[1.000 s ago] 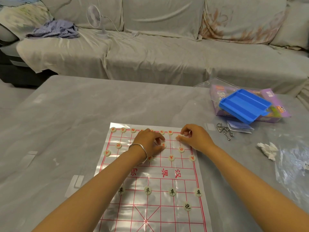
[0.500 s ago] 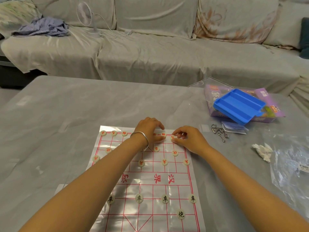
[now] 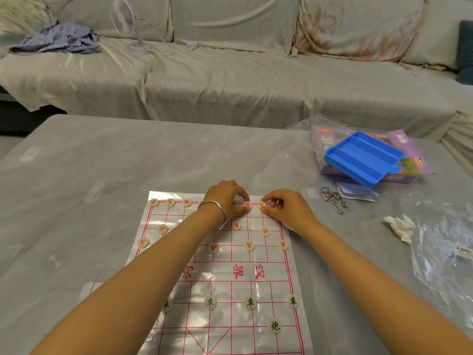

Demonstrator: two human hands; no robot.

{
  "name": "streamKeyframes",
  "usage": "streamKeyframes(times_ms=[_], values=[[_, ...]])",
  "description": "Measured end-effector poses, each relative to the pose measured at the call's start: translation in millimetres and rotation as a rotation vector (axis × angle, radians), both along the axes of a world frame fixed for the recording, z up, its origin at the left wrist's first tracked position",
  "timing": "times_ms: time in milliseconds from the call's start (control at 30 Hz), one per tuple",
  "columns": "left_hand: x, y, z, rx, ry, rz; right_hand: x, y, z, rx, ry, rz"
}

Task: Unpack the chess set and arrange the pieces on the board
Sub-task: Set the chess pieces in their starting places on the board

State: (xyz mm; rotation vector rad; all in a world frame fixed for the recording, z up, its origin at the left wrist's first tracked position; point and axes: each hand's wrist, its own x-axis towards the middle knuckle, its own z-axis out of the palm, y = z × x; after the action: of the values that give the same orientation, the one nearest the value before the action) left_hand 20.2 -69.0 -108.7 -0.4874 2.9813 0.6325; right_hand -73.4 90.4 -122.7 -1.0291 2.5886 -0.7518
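A clear plastic board (image 3: 256, 278) with red grid lines lies on the grey table. Small cream discs with red characters sit along its far rows; discs with black characters (image 3: 250, 302) sit nearer me. My left hand (image 3: 225, 198), with a silver bangle on the wrist, rests on the far row with its fingertips at a red-marked disc (image 3: 247, 205). My right hand (image 3: 286, 208) pinches another red-marked disc (image 3: 262, 204) on the same row, just right of the first.
A blue plastic tray (image 3: 363, 157) rests on a purple package (image 3: 409, 149) at the far right. Metal wire puzzle rings (image 3: 332, 201), a crumpled tissue (image 3: 400, 226) and a clear plastic bag (image 3: 445, 252) lie right of the board. A covered sofa with a small fan (image 3: 125, 19) stands behind.
Both hands moved from the second row to the far row of the board and now work on two discs there. The camera shifted slightly.
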Motion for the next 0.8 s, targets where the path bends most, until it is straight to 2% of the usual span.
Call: streamKeyframes(times_ms=[167,267,400,500,633,800], values=[[3.4,-1.9,1.2,0.054,0.028,0.027,9.5,2.5,4.6,-0.031,0.031,-0.039],[16.1,-12.3,10.4,0.083,0.084,0.032,28.0,-0.9,10.0,-0.09,0.057,0.019],[43.5,-29.7,21.9,0.074,0.179,0.075,54.1,-12.7,13.4,-0.005,0.027,0.203],[63.8,-38.0,26.1,0.078,0.213,0.12,62.5,-21.4,13.4,0.07,0.06,0.225],[80.2,-39.2,27.3,0.097,0.217,0.149,65.1,-24.9,12.7,0.073,0.053,0.19],[76.6,-25.8,20.8,0.135,0.183,0.139,38.9,-4.5,21.8,-0.076,-0.004,-0.024]])
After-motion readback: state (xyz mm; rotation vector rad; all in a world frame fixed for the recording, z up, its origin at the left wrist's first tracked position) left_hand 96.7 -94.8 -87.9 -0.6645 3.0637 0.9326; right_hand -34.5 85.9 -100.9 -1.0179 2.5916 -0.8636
